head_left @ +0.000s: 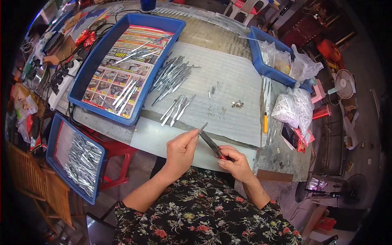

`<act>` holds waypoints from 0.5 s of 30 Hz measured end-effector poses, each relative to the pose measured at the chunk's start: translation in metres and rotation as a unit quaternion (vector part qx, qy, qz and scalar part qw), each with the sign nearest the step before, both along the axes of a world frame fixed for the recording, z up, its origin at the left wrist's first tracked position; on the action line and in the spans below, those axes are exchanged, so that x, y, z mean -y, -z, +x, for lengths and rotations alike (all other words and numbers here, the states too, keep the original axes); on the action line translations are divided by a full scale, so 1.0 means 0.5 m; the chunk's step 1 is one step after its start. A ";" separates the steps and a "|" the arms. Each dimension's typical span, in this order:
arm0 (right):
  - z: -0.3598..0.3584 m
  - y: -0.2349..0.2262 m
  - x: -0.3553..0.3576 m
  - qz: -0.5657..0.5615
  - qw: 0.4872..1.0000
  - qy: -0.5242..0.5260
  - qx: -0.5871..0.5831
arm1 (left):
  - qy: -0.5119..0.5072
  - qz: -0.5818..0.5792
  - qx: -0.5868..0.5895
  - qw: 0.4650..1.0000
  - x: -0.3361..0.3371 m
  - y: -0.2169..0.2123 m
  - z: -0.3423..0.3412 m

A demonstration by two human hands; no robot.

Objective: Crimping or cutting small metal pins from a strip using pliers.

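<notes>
My left hand (182,149) is closed, with a small thin metal piece (203,127) pinched at its fingertips. Wrapped in the fingers of my right hand (237,164) is a long dark tool with a red handle end (211,143); its exact kind does not show. The tool's far end comes close to the metal piece, and I cannot tell whether they touch. Beyond my hands, several slim silver metal pieces (178,109) lie on a pale foam sheet (241,81). Tiny clear parts (216,111), small round metal parts (237,104) and short pins (212,90) lie nearby.
A blue tray (75,96) lined with printed paper holds metal pieces; another blue tray (100,179) full of them stands lower left. A heap of metal pieces (173,73) lies mid-table. To the right are plastic bags (292,108), a yellow-handled tool (265,122) and a blue bin (255,53).
</notes>
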State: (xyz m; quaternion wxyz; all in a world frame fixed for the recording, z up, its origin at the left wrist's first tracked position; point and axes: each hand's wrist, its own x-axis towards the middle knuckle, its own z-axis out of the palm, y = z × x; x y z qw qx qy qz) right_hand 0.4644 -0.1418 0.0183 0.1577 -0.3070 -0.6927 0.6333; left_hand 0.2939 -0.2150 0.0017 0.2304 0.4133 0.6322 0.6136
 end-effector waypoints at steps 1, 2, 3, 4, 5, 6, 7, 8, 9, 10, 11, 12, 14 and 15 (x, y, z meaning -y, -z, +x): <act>0.000 -0.001 0.000 -0.011 1.000 0.001 0.005 | 0.005 0.004 -0.011 1.000 0.001 -0.001 -0.001; 0.000 0.000 0.000 -0.011 1.000 0.001 0.005 | 0.005 0.004 -0.011 1.000 0.001 -0.002 0.000; 0.001 0.003 0.000 -0.043 0.999 0.008 0.003 | 0.000 0.008 -0.046 0.999 0.000 -0.005 0.000; 0.001 0.004 -0.001 -0.076 0.997 0.013 0.000 | -0.005 0.012 -0.082 0.997 0.000 -0.008 0.000; 0.002 0.005 -0.001 -0.076 0.997 0.011 -0.001 | -0.006 0.012 -0.083 0.996 0.000 -0.009 0.001; 0.004 0.006 -0.001 -0.179 0.983 0.029 0.001 | -0.005 0.010 -0.094 0.996 0.000 -0.010 0.001; 0.004 0.009 -0.001 -0.280 0.959 0.046 0.004 | -0.004 0.009 -0.105 0.994 0.000 -0.010 0.000; 0.004 0.012 -0.002 -0.280 0.959 0.043 0.001 | -0.006 0.010 -0.108 0.994 -0.002 -0.008 -0.001; 0.004 0.015 -0.003 -0.296 0.954 0.039 -0.018 | 0.003 0.021 -0.060 0.998 -0.005 -0.004 0.000; 0.003 0.016 -0.004 -0.311 0.949 0.035 -0.038 | 0.013 0.033 -0.013 0.999 -0.010 0.001 -0.002; 0.003 0.015 -0.004 -0.310 0.949 0.033 -0.042 | 0.013 0.034 -0.017 0.999 -0.015 0.007 -0.012; 0.003 0.011 -0.004 -0.286 0.956 0.043 -0.049 | -0.022 0.049 -0.062 0.997 -0.021 0.015 -0.028; 0.014 0.012 -0.008 -0.252 0.964 0.044 -0.068 | -0.080 0.044 -0.120 0.989 -0.033 0.012 -0.060; 0.019 0.016 -0.009 -0.251 0.964 0.044 -0.071 | -0.093 0.004 -0.165 0.982 -0.039 0.019 -0.077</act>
